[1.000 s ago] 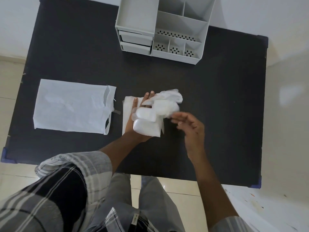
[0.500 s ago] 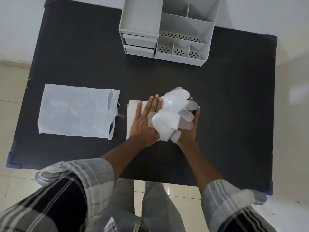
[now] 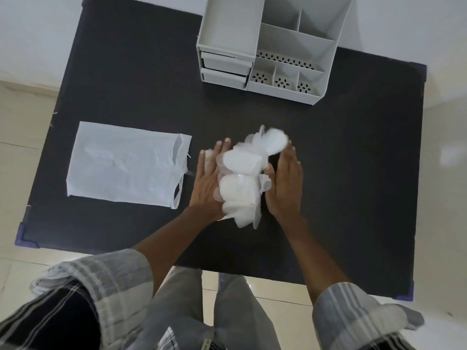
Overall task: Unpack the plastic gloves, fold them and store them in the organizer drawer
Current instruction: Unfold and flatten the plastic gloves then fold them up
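Observation:
A crumpled bundle of clear plastic gloves (image 3: 241, 178) sits between my two hands at the middle of the black table (image 3: 353, 173). My left hand (image 3: 208, 181) presses against its left side, fingers straight and together. On the bundle's right side, my right hand (image 3: 286, 183) cups it. The upper end of the bundle is blurred. A bit of white material (image 3: 208, 157) shows under my left fingers. At the table's far edge stands the grey organizer (image 3: 267, 44), with two shut drawers (image 3: 226, 69) on its left front.
A flat white plastic bag (image 3: 123, 165) lies on the table to the left of my hands. Open compartments with perforated floors fill the organizer's right side. Pale tiled floor surrounds the table.
My right hand has come in from the right and now cups the bundle. Both hands have gathered the gloves into a taller, tighter bunch, covering most of the white material beneath.

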